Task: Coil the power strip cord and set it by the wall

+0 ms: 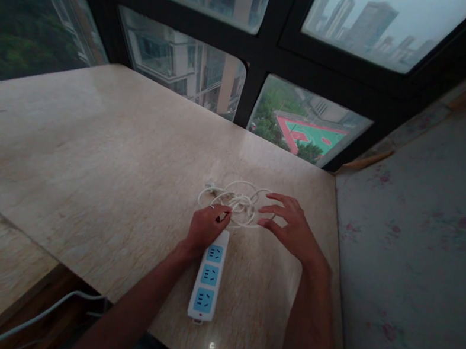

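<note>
On the right of the marbled ledge [97, 150], the left hand [207, 224] curls over the far-left corner of the smooth white power strip [209, 274]; I can't tell whether its half-hidden fingertips pinch the looped cord [244, 200]. The right hand [290, 222] arches beside the loops, thumb and fingers parted, gripping nothing visible.

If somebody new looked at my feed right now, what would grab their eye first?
Probably the white power strip with its three blue socket panels, lying on the pale ledge just below the middle of the view. Next, the tangle of white cord beyond it, with the left hand at its near edge and the right hand at its right. Outside the window, the red-and-green sports court stands out too.
</note>
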`<state>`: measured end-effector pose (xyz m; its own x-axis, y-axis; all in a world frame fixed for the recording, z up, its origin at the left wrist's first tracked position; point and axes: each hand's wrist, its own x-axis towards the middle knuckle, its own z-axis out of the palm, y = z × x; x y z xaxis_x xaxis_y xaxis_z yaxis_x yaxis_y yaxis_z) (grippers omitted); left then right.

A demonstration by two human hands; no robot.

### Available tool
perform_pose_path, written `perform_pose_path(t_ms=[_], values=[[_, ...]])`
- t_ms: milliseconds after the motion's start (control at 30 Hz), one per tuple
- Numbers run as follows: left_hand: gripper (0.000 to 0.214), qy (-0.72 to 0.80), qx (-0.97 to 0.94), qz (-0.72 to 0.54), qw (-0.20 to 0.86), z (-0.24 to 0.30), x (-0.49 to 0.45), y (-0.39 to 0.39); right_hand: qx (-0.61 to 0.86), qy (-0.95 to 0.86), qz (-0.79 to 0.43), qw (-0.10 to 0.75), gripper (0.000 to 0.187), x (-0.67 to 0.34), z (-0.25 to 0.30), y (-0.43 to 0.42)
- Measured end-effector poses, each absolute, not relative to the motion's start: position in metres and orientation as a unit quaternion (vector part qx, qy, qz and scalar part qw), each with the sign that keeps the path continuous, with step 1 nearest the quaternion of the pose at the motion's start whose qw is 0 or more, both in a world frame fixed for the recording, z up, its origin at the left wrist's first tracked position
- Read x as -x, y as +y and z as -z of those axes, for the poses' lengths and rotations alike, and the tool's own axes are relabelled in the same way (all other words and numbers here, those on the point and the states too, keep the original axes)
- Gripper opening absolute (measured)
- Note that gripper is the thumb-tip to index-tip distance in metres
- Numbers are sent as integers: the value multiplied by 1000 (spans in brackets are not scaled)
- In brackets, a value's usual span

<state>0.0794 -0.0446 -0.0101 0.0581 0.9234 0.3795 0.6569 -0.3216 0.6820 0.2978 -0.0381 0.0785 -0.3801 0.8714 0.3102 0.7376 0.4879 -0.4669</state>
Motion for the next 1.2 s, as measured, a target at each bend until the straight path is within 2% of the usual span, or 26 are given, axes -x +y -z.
perform_pose_path(t_ms=[200,267,367,467,633,833,1000,1200], values=[[17,569,-694,-405,174,11,-80,-44,504,-860,-71,37,19,-232,-79,-44],[17,571,-699,-400,161,11,-81,-44,520,-853,-48,-15,17,-222,-76,-44],[16,578,-707,-385,134,10,-81,-46,544,-836,-44,-51,14,-222,-74,-44],[15,596,-704,-372,108,7,-81,-48,547,-834,-52,-47,13,-229,-80,-45],[16,622,-682,-374,92,3,-78,-49,531,-846,-29,31,14,-245,-92,-46],[16,632,-674,-373,87,4,-75,-47,517,-829,-22,214,14,-274,-88,-39],[12,629,-665,-388,102,4,-74,-46,468,-793,-129,369,11,-302,-91,-38],[10,632,-651,-400,130,3,-75,-45,493,-641,-269,523,15,-322,-90,-38]])
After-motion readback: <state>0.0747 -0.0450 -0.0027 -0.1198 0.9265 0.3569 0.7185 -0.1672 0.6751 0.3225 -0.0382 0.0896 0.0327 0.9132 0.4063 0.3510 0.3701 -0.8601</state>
